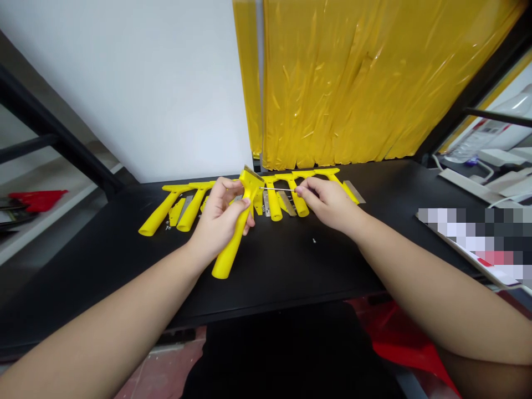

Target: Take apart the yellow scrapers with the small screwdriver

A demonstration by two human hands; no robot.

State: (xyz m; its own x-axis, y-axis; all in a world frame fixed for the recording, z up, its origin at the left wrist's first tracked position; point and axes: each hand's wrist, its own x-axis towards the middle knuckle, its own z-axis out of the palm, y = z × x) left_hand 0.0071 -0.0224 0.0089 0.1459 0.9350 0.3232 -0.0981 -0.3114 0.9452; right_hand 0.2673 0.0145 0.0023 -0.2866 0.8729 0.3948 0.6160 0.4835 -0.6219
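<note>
My left hand (226, 210) is closed around a yellow plastic scraper (228, 254), tilted with its wide head up and a metal blade along the top edge. My right hand (324, 199) pinches a screwdriver (277, 189); its thin metal shaft points left and the tip meets the scraper's head. The screwdriver's handle is mostly hidden by my fingers. Behind my hands, several yellow scraper handles (193, 210) lie in a row, with metal blades (354, 192) and small yellow plates (177, 211) among them. One small screw (314, 240) lies apart, in front of my right hand.
The black tabletop (266, 282) backs onto a white panel (137, 83) and yellow plastic sheeting (332, 83). Black frame bars (70, 149) stand at both sides. At right are a clear bottle (490, 130) and white items; a red object (37, 199) lies on the left shelf.
</note>
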